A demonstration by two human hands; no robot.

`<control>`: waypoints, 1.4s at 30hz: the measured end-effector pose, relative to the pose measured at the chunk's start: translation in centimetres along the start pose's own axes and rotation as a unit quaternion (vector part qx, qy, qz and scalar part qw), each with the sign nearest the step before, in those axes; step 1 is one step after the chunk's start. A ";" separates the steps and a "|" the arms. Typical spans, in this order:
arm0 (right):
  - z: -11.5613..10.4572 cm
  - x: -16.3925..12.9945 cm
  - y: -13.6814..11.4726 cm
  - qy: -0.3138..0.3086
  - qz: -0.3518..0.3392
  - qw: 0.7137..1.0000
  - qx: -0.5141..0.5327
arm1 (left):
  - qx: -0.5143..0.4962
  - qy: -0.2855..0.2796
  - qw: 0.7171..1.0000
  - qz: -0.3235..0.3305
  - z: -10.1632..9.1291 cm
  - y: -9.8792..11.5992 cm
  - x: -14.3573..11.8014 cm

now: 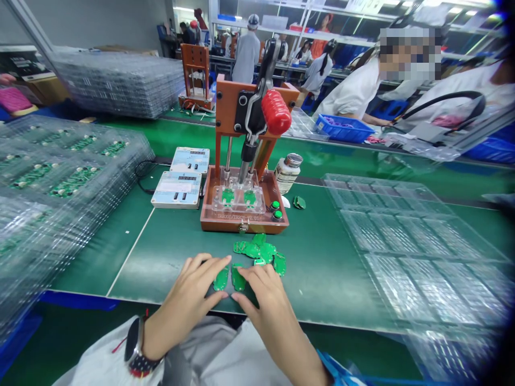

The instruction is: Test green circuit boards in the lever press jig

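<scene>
Both hands are low over the green mat. The thumb and index finger of my left hand [195, 284] curve round the top and bottom ends of a green circuit board [220, 280]. My right hand [265, 289] has its thumb and index finger about a second green circuit board [238, 279], side by side with the first. Just beyond lies a loose pile of green circuit boards [266, 252]. Behind the pile stands a brown test fixture [245, 224] with a red-handled toggle clamp [277, 112]; two green boards show under its clear plate [238, 199].
Two white counter boxes [177, 190] sit left of the fixture, a bottle [288, 172] right of it. A small green piece [299, 202] lies nearby. Clear tray stacks [120, 177] fill the left; clear trays [402, 230] lie right. Co-workers [350, 96] are across the bench.
</scene>
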State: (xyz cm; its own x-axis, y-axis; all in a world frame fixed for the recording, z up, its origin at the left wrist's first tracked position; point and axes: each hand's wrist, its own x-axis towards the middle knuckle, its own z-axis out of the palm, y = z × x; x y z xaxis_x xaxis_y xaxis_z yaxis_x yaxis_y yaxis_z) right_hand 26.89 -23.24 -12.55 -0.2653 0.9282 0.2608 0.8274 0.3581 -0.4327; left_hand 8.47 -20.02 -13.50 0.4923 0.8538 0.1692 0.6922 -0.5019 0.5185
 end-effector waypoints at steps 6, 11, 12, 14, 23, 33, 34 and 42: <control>0.4 0.6 0.4 -0.023 -0.010 1.000 0.011 | -0.009 0.012 1.000 -0.008 0.2 -0.5 0.5; 0.2 1.1 0.6 -0.010 -0.020 0.998 0.054 | -0.055 0.020 0.998 0.006 0.3 -0.7 0.9; -0.2 1.3 0.8 -0.005 -0.030 0.997 0.067 | -0.061 0.023 0.998 0.006 0.4 -0.7 0.9; -1.4 2.1 1.4 0.025 -0.055 0.995 0.084 | -0.071 0.031 0.997 0.004 0.7 -0.6 0.8; -8.4 7.8 1.0 0.222 -0.151 0.961 0.068 | -0.062 0.025 0.998 0.009 2.5 0.2 0.8; -10.1 17.3 0.2 0.386 -0.288 0.875 0.046 | -0.076 0.007 0.997 0.001 1.7 0.6 1.5; -10.3 18.0 0.2 0.383 -0.304 0.871 0.041 | -0.074 0.006 0.997 0.001 1.7 0.6 1.5; -11.5 20.2 0.4 0.385 -0.387 0.837 0.045 | -0.023 0.031 0.999 0.026 2.2 0.2 0.9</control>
State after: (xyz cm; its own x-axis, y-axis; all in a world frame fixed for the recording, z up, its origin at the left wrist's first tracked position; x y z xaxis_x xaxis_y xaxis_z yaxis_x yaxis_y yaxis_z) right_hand 27.57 -5.49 2.51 -0.2786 0.0874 0.9564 0.5043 0.8608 0.0683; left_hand 10.22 -19.64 -15.08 0.4917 0.8348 0.2477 0.6413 -0.5396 0.5454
